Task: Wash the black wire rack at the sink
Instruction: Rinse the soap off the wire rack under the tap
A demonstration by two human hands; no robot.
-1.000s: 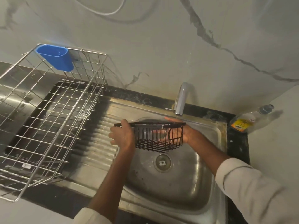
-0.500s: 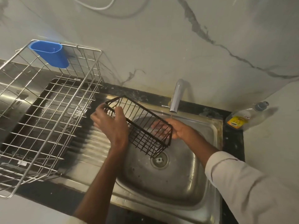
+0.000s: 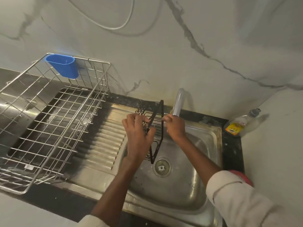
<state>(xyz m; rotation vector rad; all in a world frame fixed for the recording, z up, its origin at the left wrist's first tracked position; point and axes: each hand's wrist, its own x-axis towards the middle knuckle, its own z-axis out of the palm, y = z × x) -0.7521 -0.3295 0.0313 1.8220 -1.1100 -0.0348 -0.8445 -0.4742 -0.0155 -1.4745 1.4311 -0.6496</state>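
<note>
The black wire rack [image 3: 155,128] hangs over the basin of the sink [image 3: 211,145], tipped up on end so its long axis runs from the far rim beside the tap [image 3: 177,104] down and near toward the drain [image 3: 161,167]. The left hand [image 3: 139,135] grasps it from the left, fingers curled round the wires at mid-height. The right hand [image 3: 174,126] pinches the far upper edge from the right, just under the tap's spout. So the rack stands between the two hands, with its lower corner free just above the drain. Whether water is running cannot be told. For rinsing, the rack's open face probably needs turning toward the spout; the right hand is nearer the tap, so the left would likely do the turning. A steel dish basket [image 3: 54,122] with a blue cup [image 3: 63,65] stands well to the left.
</note>
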